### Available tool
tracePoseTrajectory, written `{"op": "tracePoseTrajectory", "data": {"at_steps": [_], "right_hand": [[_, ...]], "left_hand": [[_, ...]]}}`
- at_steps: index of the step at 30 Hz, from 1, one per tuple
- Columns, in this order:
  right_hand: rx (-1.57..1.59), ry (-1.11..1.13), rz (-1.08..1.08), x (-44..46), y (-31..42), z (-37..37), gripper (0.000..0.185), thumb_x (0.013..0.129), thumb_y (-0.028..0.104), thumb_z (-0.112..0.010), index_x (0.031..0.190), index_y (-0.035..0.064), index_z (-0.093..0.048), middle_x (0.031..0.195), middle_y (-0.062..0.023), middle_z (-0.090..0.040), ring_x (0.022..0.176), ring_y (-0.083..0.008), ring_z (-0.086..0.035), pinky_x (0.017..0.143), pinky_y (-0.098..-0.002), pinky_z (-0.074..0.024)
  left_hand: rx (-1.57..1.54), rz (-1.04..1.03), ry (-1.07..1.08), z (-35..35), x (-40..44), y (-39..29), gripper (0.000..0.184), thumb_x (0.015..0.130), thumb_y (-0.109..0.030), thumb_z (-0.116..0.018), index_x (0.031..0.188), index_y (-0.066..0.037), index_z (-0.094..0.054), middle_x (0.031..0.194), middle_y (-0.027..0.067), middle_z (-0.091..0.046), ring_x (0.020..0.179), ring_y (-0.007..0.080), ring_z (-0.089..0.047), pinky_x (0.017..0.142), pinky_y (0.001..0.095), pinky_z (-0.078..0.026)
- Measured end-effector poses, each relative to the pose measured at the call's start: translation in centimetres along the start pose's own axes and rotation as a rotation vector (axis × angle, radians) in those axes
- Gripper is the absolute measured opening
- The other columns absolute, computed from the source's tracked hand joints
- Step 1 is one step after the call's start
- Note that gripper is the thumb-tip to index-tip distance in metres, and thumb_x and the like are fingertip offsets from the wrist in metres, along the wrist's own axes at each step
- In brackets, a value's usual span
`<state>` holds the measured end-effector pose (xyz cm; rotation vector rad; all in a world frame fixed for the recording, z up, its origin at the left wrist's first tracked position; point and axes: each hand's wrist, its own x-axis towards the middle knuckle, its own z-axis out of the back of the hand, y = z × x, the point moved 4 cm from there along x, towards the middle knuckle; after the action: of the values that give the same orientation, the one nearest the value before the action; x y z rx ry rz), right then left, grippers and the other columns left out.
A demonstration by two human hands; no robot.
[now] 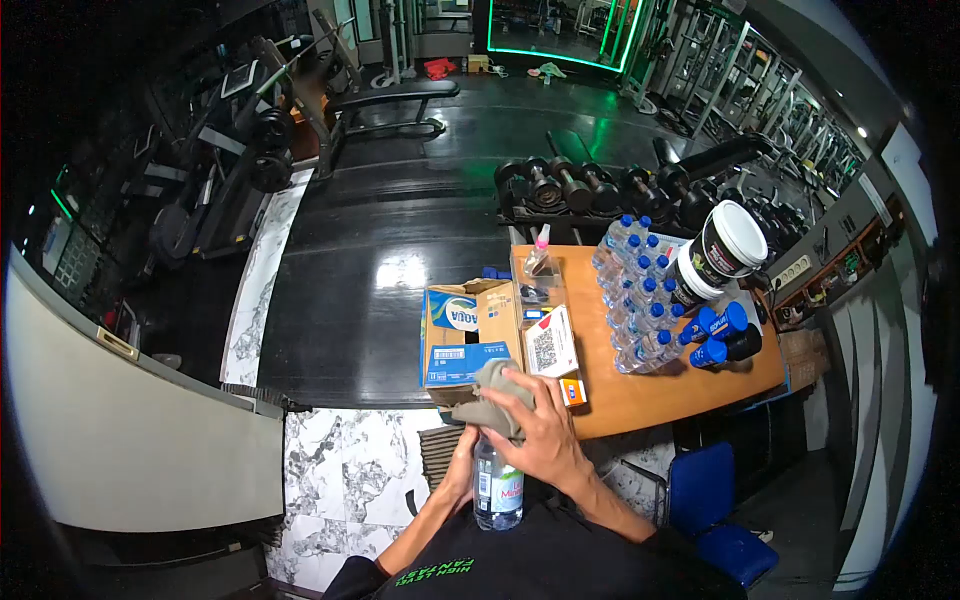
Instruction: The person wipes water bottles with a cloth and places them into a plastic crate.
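Observation:
A clear water bottle with a printed label stands upright close to my body. My left hand is wrapped round its upper part from the left side. A grey-green cloth covers the top of the bottle, so its cap is hidden. My right hand has its fingers closed on the cloth over the bottle's top. Just beyond my hands is an open blue and brown cardboard box. A white card with a QR code leans beside it at the edge of the wooden table.
Several blue-capped bottles stand on the table, near white tubs and blue containers. A spray bottle is at the table's far left corner. A blue chair is at the right; dumbbells lie behind.

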<state>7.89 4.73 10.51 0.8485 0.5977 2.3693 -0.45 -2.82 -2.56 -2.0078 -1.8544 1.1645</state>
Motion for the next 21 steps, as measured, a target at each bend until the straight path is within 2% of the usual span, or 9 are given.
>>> {"op": "tracePoseTrajectory", "data": {"at_steps": [5, 7, 9, 10, 11, 14, 17, 19, 21], "right_hand": [[0.09, 0.176, 0.077, -3.8, -1.1, 0.7, 0.058, 0.06, 0.004, -0.074, 0.115, 0.0197, -0.063, 0.118, -0.0111, -0.054, 0.107, -0.0321, -0.051, 0.095, -0.0404, -0.0391], [0.211, 0.233, 0.109, -4.3, -2.5, 0.9, 0.052, 0.066, 0.008, -0.071, 0.117, 0.0128, -0.06, 0.116, -0.0113, -0.056, 0.104, -0.0277, -0.055, 0.093, -0.039, -0.0407], [0.887, 0.22, -0.196, -4.8, -4.4, 0.8, 0.041, 0.077, 0.014, -0.064, 0.116, 0.003, -0.057, 0.115, -0.0116, -0.058, 0.106, -0.023, -0.055, 0.094, -0.038, -0.0412], [0.985, 0.129, -0.248, -4.8, -4.5, 1.2, 0.043, 0.084, 0.021, -0.057, 0.118, -0.0039, -0.052, 0.115, -0.0118, -0.057, 0.109, -0.0198, -0.053, 0.096, -0.0363, -0.0403], [1.151, 0.034, -0.479, -5.5, -4.8, 0.6, 0.043, 0.086, 0.018, -0.055, 0.122, -0.0031, -0.047, 0.116, -0.0119, -0.056, 0.108, -0.0203, -0.053, 0.097, -0.0339, -0.0386], [0.663, -0.418, -0.201, -2.6, -3.9, 0.3, 0.041, 0.088, 0.011, -0.052, 0.125, -0.0036, -0.044, 0.124, -0.0128, -0.047, 0.113, -0.0193, -0.047, 0.096, -0.0317, -0.0384], [0.057, -0.117, -0.096, -1.6, -3.0, -0.3, 0.05, 0.079, 0.017, -0.067, 0.125, 0.0087, -0.049, 0.13, -0.0165, -0.044, 0.118, -0.031, -0.045, 0.1, -0.0392, -0.0364], [0.002, -0.033, -0.116, -1.6, -1.9, 0.5, 0.054, 0.076, 0.02, -0.071, 0.125, 0.0115, -0.05, 0.13, -0.0164, -0.043, 0.118, -0.0337, -0.043, 0.1, -0.0411, -0.036], [-0.058, 0.048, -0.14, -1.7, -1.5, 0.9, 0.058, 0.072, 0.022, -0.074, 0.125, 0.0144, -0.052, 0.131, -0.0164, -0.043, 0.119, -0.0365, -0.042, 0.101, -0.0431, -0.0356]], "left_hand": [[-0.046, 0.032, 0.011, 0.0, 0.0, 0.1, 0.068, 0.095, -0.061, -0.026, 0.134, -0.007, -0.041, 0.126, 0.0138, -0.053, 0.115, 0.0251, -0.053, 0.096, 0.0387, -0.045], [-0.073, 0.077, 0.047, -0.3, 0.0, 0.1, 0.07, 0.094, -0.062, -0.023, 0.132, -0.007, -0.043, 0.122, 0.0145, -0.055, 0.11, 0.0257, -0.056, 0.093, 0.0398, -0.047], [-0.07, 0.092, 0.014, -0.2, 0.1, 0.6, 0.072, 0.094, -0.063, -0.02, 0.132, -0.007, -0.043, 0.121, 0.0147, -0.056, 0.107, 0.0258, -0.058, 0.09, 0.0402, -0.048], [-0.026, 0.077, 0.037, -0.7, -0.1, 0.3, 0.07, 0.094, -0.063, -0.022, 0.133, -0.008, -0.043, 0.12, 0.0145, -0.056, 0.106, 0.0256, -0.058, 0.089, 0.0399, -0.049], [0.017, 0.062, 0.058, -1.1, -0.3, 0.2, 0.069, 0.094, -0.062, -0.023, 0.133, -0.008, -0.043, 0.119, 0.0143, -0.057, 0.104, 0.0254, -0.059, 0.088, 0.0397, -0.049], [0.056, 0.046, 0.058, -1.4, -0.2, 1.1, 0.068, 0.095, -0.06, -0.027, 0.131, -0.006, -0.043, 0.124, 0.0134, -0.053, 0.107, 0.0252, -0.057, 0.091, 0.0401, -0.047], [0.099, -0.041, 0.005, -0.6, 0.5, 2.5, 0.066, 0.095, -0.057, -0.031, 0.131, -0.004, -0.042, 0.128, 0.0145, -0.049, 0.111, 0.027, -0.054, 0.097, 0.0427, -0.044], [0.017, 0.075, 0.001, 0.1, 0.7, 3.5, 0.062, 0.096, -0.054, -0.031, 0.132, -0.004, -0.04, 0.127, 0.0158, -0.05, 0.112, 0.027, -0.054, 0.097, 0.0427, -0.044], [0.015, 0.025, -0.027, 0.6, 0.7, 3.9, 0.055, 0.099, -0.049, -0.028, 0.128, -0.005, -0.044, 0.118, 0.01, -0.056, 0.105, 0.0207, -0.057, 0.092, 0.0375, -0.047]]}}
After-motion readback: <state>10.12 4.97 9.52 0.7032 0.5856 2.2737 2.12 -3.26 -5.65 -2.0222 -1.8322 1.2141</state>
